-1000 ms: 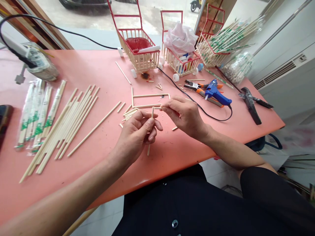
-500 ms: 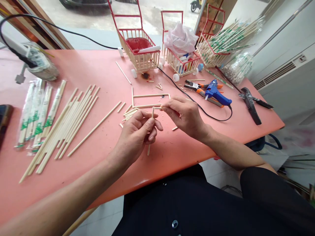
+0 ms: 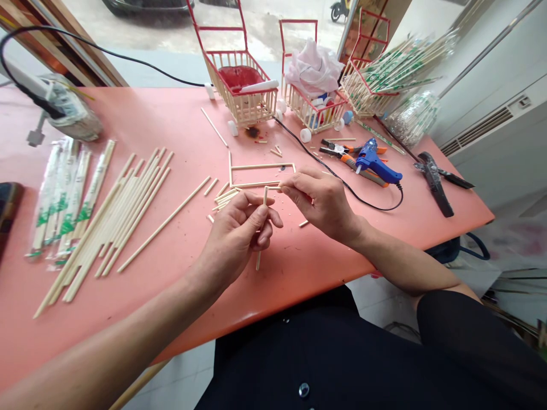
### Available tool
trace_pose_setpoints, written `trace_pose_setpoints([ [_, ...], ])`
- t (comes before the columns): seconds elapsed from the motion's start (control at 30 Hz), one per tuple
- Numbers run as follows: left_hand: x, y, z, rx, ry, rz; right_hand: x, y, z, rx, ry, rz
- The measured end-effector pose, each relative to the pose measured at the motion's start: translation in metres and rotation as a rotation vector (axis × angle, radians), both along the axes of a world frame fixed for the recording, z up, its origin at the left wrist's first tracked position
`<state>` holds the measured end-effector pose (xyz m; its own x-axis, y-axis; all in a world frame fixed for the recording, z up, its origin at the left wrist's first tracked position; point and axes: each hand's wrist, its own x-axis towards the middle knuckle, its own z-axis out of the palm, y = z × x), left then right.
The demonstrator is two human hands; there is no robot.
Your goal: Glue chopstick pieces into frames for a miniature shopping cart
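My left hand [image 3: 245, 222] pinches a thin wooden stick [image 3: 258, 260] between thumb and fingers, its lower end pointing down toward the table. My right hand [image 3: 320, 199] pinches a short wooden stick piece [image 3: 273, 188] by its right end. That piece lies across the top of the upright stick, and the two meet at a corner. Just beyond my hands, a frame of sticks [image 3: 260, 166] rests on the pink table [image 3: 192, 319]. Several short cut sticks [image 3: 225, 197] lie beside my left fingers.
Long sticks [image 3: 123, 222] and wrapped chopsticks [image 3: 64, 199] lie on the left. At the back stand miniature carts [image 3: 248, 108], one holding a white plastic bag [image 3: 314, 68]. On the right are a blue glue gun [image 3: 374, 162] with its cord, pliers [image 3: 335, 148] and a black tool [image 3: 436, 185].
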<state>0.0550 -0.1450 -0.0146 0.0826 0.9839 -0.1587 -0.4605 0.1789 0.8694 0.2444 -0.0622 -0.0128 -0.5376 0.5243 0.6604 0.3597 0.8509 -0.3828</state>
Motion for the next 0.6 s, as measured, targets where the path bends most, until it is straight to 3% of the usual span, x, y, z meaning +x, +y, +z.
trace_pose_setpoints([
  [0.6, -0.0001, 0.0003, -0.0013, -0.03, 0.001, -0.007, 0.0012, 0.0007, -0.0015, -0.041, -0.08, -0.011],
])
